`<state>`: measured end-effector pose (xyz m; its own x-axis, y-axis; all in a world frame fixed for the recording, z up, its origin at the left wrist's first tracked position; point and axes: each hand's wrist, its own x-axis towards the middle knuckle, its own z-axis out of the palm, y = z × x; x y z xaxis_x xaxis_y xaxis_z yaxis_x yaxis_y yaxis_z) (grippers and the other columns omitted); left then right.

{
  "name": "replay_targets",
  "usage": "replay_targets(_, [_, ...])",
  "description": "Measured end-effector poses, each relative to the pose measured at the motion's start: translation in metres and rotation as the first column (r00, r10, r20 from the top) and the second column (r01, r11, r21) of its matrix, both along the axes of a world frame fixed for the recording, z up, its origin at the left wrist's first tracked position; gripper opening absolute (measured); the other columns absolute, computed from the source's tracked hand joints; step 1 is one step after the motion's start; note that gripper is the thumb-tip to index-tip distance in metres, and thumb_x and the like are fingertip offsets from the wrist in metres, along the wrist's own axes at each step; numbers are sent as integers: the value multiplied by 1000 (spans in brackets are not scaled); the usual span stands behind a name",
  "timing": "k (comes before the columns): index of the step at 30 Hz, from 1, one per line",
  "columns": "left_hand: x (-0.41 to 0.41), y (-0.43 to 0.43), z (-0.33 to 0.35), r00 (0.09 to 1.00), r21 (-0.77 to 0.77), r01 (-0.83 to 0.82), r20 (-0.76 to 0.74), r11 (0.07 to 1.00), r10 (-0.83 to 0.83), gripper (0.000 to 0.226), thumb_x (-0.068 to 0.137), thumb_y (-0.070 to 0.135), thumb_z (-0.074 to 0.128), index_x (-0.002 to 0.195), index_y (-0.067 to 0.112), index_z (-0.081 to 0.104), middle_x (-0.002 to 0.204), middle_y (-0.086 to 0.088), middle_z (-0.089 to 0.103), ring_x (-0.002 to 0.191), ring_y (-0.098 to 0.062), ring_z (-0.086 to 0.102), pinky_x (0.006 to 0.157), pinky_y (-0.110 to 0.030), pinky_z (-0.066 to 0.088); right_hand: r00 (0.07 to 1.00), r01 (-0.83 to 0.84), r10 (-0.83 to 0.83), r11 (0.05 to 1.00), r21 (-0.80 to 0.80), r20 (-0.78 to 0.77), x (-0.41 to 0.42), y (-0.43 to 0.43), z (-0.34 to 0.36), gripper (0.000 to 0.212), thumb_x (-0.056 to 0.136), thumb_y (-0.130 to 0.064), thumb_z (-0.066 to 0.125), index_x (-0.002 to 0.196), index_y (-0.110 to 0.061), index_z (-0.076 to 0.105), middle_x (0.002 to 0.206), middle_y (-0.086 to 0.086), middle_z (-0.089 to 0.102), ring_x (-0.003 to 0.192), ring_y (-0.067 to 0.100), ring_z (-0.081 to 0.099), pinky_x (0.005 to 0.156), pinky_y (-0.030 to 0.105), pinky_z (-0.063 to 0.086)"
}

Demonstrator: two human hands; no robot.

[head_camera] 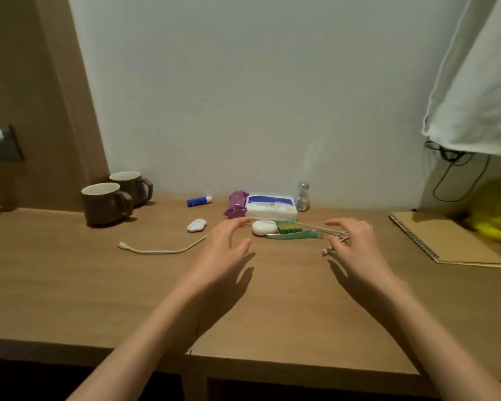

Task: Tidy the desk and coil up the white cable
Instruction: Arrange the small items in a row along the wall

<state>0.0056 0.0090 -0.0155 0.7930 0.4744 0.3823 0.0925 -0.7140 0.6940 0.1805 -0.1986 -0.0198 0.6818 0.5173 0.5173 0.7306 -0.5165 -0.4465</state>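
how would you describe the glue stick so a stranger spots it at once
Find the two brown mugs at the back left of the desk. Right of them, near the wall, lies the glue stick. It alone is a blue tube with a white cap.

pale plain wall (243,96) ahead of me, wooden panel (35,96) on my left with a grey wall plate (8,146), light wood table (113,299) below, white cloth (475,82) hanging upper right, thin black cord (457,180) looping beneath it, dim warm light

On the desk (272,314), mugs (106,204) sit at ten o'clock, cable (162,250) at nine, tissues (272,208) at twelve, notebook (446,241) at two.
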Motion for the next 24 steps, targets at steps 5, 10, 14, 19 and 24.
replay_targets(5, [58, 0, -11, 997, 70, 36, -65, 997, -31, 50, 90, 29, 57, 137, 30, 42, 138, 6, 46, 128, -11, 38, 109, -35, 36, 987, 152, -156, 983, -105, -33, 49, -5, -11, 34, 90, -26, 60, 125, -23, 60, 131, -1, 59, 125, 20, 44, 104, 37, 32])
replay_targets(10, [93, 11, -28, 996, 213, 5, -83, 977, 13, 56, 90, 36, 56, 142, 26, 36, 148, 2, 35, 138, -14, 26, 114, -36, 26, 984, 85, -109, 982, -171, -139, 67, 4, -21, 37, 95, -29, 53, 131, -21, 57, 129, 0, 62, 123, 19, 51, 105, 35, 33])
replay_targets(14, [109, 25, -37, 994, 285, -35, -92, 958, 63, 54, 92, 47, 46, 142, 31, 36, 149, 8, 35, 142, -15, 19, 117, -43, 17, 988, 6, -28, 990, -143, -151, 67, 9, -28, 25, 93, -25, 55, 112, -21, 71, 114, -4, 71, 110, 18, 60, 93, 30, 42])
replay_targets(19, [116, 38, -41, 999, 357, -46, 23, 933, 40, 39, 87, 51, 53, 121, 34, 57, 120, 12, 58, 118, -11, 43, 105, -39, 32, 988, -4, -19, 988, -151, -152, 71, 9, -32, 19, 91, -34, 57, 104, -32, 72, 104, -16, 70, 103, 9, 55, 87, 26, 40])
replay_targets(24, [114, 43, -42, 995, 384, -41, 102, 922, 2, 24, 84, 49, 57, 98, 33, 69, 97, 13, 59, 97, -7, 47, 91, -33, 39, 992, 76, -88, 988, -132, -85, 71, 17, -25, 22, 91, -39, 55, 111, -36, 63, 108, -19, 64, 109, 9, 51, 93, 31, 38])
